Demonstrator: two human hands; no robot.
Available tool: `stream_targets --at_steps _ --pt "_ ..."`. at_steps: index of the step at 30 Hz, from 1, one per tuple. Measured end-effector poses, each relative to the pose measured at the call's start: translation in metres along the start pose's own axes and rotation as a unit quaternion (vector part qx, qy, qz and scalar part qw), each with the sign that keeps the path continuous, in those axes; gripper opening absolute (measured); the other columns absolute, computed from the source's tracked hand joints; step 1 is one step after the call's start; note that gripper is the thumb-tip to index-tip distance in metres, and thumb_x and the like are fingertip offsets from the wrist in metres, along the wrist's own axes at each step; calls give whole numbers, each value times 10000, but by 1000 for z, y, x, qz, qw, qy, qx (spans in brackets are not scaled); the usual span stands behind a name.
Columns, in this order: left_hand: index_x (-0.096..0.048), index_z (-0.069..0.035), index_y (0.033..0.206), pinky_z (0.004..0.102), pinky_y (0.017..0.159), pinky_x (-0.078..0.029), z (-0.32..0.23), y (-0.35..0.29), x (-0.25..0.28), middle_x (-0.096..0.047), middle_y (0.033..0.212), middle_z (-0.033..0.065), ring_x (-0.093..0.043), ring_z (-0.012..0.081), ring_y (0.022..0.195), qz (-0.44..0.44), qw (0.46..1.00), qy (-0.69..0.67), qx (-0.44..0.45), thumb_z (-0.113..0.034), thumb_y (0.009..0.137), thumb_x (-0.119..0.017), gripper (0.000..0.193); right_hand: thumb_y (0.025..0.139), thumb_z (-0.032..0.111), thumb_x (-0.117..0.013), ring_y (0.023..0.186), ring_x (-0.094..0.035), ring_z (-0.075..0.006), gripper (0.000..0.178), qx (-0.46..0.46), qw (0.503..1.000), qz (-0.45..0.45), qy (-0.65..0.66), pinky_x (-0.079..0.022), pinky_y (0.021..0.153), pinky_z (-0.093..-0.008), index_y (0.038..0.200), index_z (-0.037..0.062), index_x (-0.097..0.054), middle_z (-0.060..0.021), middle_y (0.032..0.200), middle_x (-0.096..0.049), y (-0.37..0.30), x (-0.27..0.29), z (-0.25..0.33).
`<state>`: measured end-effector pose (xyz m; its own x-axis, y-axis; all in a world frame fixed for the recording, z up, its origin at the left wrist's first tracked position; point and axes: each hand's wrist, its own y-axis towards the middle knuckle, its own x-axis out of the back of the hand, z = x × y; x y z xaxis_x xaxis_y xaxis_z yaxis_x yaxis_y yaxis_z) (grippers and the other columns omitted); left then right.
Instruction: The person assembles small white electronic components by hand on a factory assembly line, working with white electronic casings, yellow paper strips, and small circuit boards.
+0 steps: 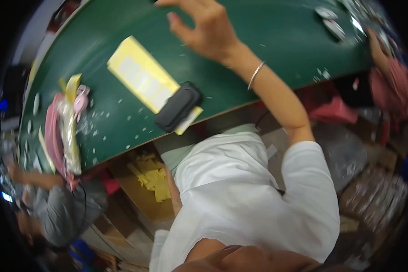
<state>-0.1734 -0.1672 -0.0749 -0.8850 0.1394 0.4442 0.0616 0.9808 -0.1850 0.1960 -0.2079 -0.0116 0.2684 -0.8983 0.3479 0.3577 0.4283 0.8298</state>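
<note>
My right hand reaches over the green table, its thumb and index finger apart, with nothing seen between them. The other fingers run up to the top edge of the picture, where a small dark bit shows near the index fingertip. Below and left of this hand, a stack of yellow sheets with white labels lies on the table. A dark grey oblong case rests across the near end of the sheets, close to the table's front edge. Only a strip of my left forearm shows beside my shirt; the left hand itself is hidden.
On the left lie a pink strap-like piece, clear plastic wrap and a small pink device. White scraps dot the green table. Below it stands a carton with yellow paper strips. Co-workers sit at left and right.
</note>
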Motion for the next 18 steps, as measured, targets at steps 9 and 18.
stream_targets --at_steps 9,18 --pt "-582 60 1111 328 860 -417 181 96 -21 -615 1074 148 -546 250 947 116 987 111 -29 -181 883 -466 351 778 -11 -599 979 -529 -302 172 -119 861 -240 -431 -447 877 -402 917 78 -550 -93 951 -580 -216 149 90" --pt "-578 91 984 332 820 -431 86 88 -72 -602 960 174 -539 260 855 34 924 -18 -379 -65 802 -504 251 838 370 -654 1163 -503 -338 573 -728 540 -419 -49 -382 988 -357 1261 13 -508 -214 1250 -541 -412 181 -98"
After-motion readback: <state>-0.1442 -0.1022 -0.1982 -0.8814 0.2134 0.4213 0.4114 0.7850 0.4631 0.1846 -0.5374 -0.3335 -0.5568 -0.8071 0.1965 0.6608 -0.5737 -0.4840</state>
